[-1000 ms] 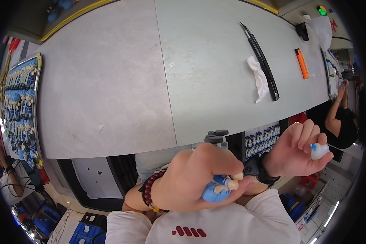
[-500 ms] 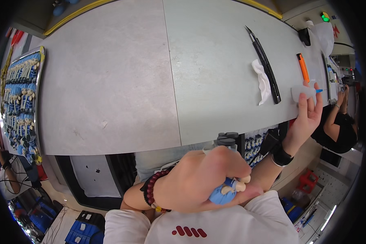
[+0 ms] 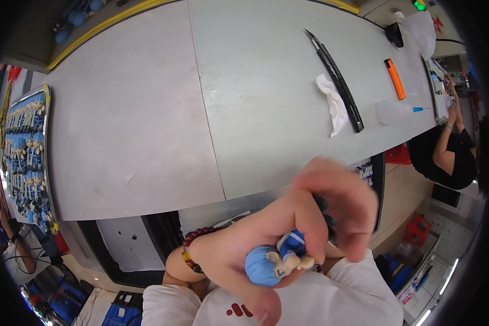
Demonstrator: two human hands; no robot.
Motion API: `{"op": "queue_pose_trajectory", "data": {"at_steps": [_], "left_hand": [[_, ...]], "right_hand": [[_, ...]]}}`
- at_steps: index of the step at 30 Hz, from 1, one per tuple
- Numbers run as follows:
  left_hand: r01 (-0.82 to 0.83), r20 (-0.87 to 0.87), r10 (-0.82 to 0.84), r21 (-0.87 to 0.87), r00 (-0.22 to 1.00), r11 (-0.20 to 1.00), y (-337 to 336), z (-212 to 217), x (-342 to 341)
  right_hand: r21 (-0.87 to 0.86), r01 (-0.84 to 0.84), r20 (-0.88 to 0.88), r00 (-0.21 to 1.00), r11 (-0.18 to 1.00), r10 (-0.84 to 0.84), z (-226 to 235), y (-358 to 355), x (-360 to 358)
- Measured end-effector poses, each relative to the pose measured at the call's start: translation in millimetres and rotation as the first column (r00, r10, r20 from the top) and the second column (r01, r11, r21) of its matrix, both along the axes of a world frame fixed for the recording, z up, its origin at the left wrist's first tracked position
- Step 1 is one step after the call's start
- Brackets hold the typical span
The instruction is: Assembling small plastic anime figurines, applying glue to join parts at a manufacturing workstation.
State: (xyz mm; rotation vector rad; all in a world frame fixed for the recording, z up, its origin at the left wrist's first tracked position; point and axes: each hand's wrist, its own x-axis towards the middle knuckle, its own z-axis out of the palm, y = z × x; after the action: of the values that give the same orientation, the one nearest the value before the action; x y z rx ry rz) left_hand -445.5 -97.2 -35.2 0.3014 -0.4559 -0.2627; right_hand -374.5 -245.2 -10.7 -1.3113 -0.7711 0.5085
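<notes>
A small figurine (image 3: 292,245) with a blue cap and blue clothes lies tilted in my left hand (image 3: 244,233). That hand is closed round its body, the thumb sticking out toward my shirt. Dark parts, seemingly its boots, show beyond my fingers. My right hand (image 3: 345,187) is curved over that boot end, fingers bent and smeared by motion; whether it touches the figurine is unclear. On the table at the right lies a translucent bottle (image 3: 390,113) with a blue needle tip, no hand on it.
A black craft knife (image 3: 339,79) lies beside a crumpled white tissue (image 3: 333,106). Right of them is an orange tool (image 3: 395,79). A tray (image 3: 48,136) of several similar figurines stands at the far left. A co-worker (image 3: 445,155) sits at the right.
My right hand has left the bottle and come to the figurine's boot end. My left hand has turned, its thumb now away from the figurine. The view has shifted slightly right.
</notes>
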Motion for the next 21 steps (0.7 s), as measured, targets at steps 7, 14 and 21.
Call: {"op": "queue_pose_trajectory", "data": {"at_steps": [7,14,21], "left_hand": [[-0.144,-0.162,0.226,0.405,0.961,0.903,8,14,-6],[-0.776,0.528,0.633,0.601,0.566,0.192,15,1,1],[-0.612,0.236,0.715,0.721,0.658,0.325,10,18,0]], "right_hand": [[0.162,0.092,-0.262,0.964,0.982,-0.047,-11,3,-19],[0.149,0.297,-0.112,0.953,0.943,-0.283,-15,-2,-32],[0.234,0.145,-0.504,0.864,0.961,-0.008,-4,3,-42]]}}
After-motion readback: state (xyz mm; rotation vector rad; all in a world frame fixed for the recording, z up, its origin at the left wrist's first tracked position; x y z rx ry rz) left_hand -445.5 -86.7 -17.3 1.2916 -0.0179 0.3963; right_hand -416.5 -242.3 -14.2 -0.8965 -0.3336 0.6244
